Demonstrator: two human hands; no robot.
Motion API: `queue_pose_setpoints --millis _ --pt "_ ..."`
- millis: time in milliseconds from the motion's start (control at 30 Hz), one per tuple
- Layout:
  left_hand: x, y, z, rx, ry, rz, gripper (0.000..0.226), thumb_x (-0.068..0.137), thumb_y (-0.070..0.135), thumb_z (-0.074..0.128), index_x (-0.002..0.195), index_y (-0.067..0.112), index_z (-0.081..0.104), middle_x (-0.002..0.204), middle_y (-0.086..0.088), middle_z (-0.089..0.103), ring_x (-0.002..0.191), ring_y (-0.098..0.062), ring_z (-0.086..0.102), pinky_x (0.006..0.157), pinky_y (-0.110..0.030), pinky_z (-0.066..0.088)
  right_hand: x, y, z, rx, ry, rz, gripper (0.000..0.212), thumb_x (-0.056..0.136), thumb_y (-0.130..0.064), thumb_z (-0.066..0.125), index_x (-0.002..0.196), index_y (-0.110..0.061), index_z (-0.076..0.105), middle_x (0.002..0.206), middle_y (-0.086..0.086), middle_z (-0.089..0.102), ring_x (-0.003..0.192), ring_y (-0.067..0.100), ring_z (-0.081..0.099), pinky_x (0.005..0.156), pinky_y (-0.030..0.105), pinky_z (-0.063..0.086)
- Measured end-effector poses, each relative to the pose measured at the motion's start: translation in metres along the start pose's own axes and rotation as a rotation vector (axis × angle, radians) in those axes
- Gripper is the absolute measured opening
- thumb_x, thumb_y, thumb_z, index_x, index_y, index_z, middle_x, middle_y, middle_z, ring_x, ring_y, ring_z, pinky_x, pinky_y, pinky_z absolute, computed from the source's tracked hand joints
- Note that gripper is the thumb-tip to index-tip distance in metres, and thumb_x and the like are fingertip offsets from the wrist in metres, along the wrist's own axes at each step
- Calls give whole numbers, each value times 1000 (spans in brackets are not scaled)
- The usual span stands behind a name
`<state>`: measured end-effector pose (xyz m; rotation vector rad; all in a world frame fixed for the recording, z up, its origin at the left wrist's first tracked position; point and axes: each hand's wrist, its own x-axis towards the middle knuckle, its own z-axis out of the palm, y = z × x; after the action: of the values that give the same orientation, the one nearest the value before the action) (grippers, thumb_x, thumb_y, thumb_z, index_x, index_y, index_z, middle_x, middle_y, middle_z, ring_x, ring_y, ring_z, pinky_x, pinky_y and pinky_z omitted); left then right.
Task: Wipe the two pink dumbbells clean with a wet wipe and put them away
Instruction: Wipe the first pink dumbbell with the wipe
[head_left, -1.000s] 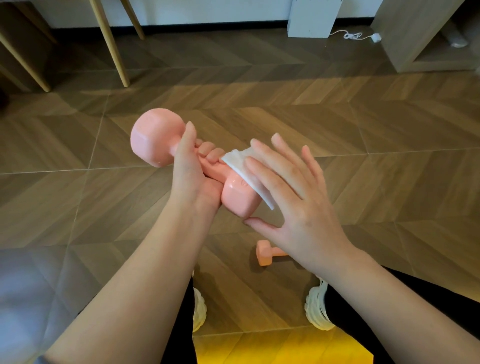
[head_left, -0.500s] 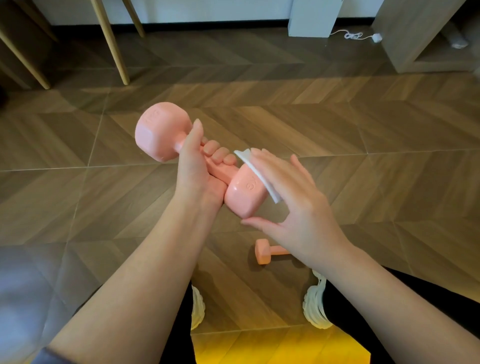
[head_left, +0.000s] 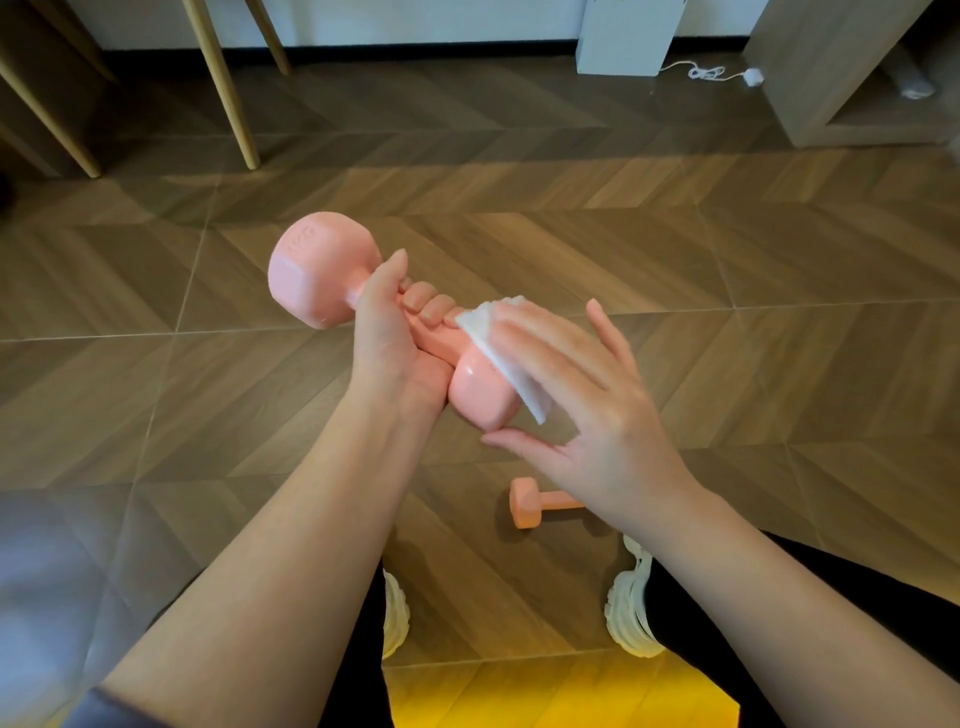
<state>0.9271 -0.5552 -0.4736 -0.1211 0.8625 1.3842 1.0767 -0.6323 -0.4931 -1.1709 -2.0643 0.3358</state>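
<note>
Gripping pink dumbbell (head_left: 317, 270) by handle w/ L hand (head_left: 387, 343), long axis running 10-to-4 o'clock; pressing wet wipe (head_left: 498, 353) onto 4 o'clock head w/ R hand (head_left: 587, 415), fingers spread flat. Lying on floor (head_left: 779, 260) at 6 o'clock, under R wrist: 2nd pink dumbbell (head_left: 524, 501), prob. awaiting wiping.

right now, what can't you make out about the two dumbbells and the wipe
All in the head view:
- held dumbbell: its grip is mostly covered by the left hand; the raised marking on its far end is too blurred to read.
- its near end: the side under the wet wipe and right hand is hidden.
- floor dumbbell: its other end is hidden behind that right hand.
</note>
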Motion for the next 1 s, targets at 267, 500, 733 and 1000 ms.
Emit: queue_pose_setpoints --millis 267,500,733,1000 --pt "0 0 0 1 -32 5 43 96 17 56 60 20 33 44 8 29 34 -8 28 36 -18 32 -1 1 0 -1 27 -84 68 76 -23 85 135 -11 56 143 1 53 138 17 48 116 58 29" --pt "0 1 -1 27 -66 19 38 95 19 56 62 20 37 47 8 29 37 -8 28 38 -22 31 1 -3 -4 137 -25 161 85 69 -28 89 142 -12 50 143 -7 53 136 0 43 117 54 29" --pt "-2 1 0 26 -77 62 37 95 19 55 63 20 36 48 7 27 39 -9 27 40 -22 31 2 -3 -5 330 -64 179 75 75 -16 86 140 -13 49 150 -3 45 143 10 38 116 36 33" --pt "-5 -1 0 70 -186 38 40 94 18 51 57 21 35 47 8 24 39 -9 25 41 -22 29 12 3 -12 1283 -176 986 68 78 -64 65 139 -36 50 140 6 58 123 22 60 101 55 49"
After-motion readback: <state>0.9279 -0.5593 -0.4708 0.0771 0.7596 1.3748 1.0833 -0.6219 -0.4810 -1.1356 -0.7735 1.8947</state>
